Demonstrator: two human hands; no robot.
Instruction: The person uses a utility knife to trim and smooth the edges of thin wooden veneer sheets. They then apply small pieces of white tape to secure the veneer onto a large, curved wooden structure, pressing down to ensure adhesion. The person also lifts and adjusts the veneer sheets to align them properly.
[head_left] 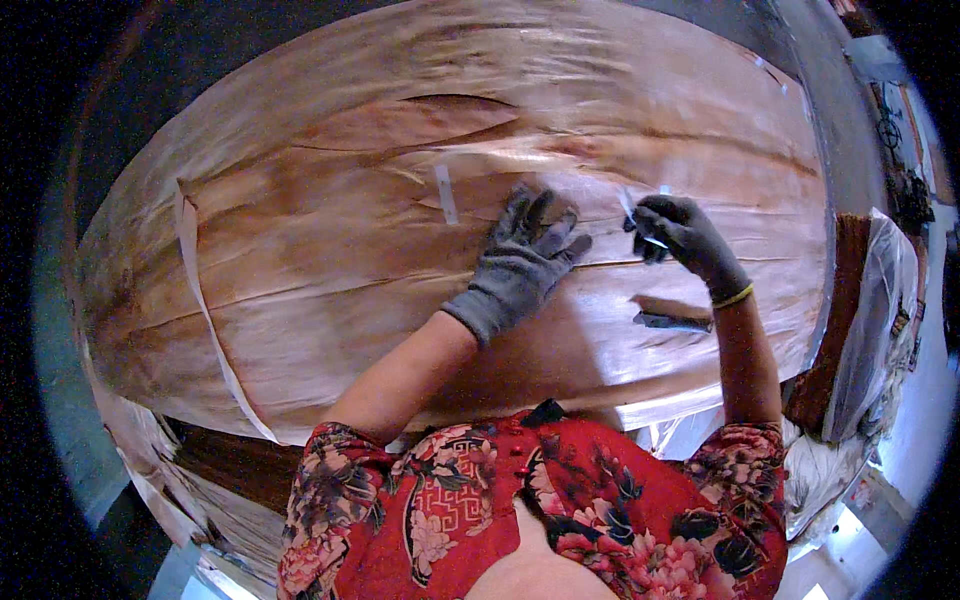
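Note:
A large, wrinkled sheet of wood veneer [330, 240] lies in front of me, pale brown with splits along its grain. My left hand [530, 240], in a grey glove, rests on it near the middle, fingers spread and holding nothing. To its right, my right hand [680, 235], also gloved, is closed on a small strip of whitish tape [628, 203] just over the sheet. One strip of white tape [446, 194] is stuck to the veneer left of my left hand. Below my right hand lies a small dark, flat piece [672, 317] whose kind I cannot make out.
An overlapping veneer edge [215, 320] runs down the left side of the sheet. A lens-shaped gap [410, 120] opens toward the far side. At the right stand a stack of brown sheets [845, 300] and some clear plastic film [880, 310].

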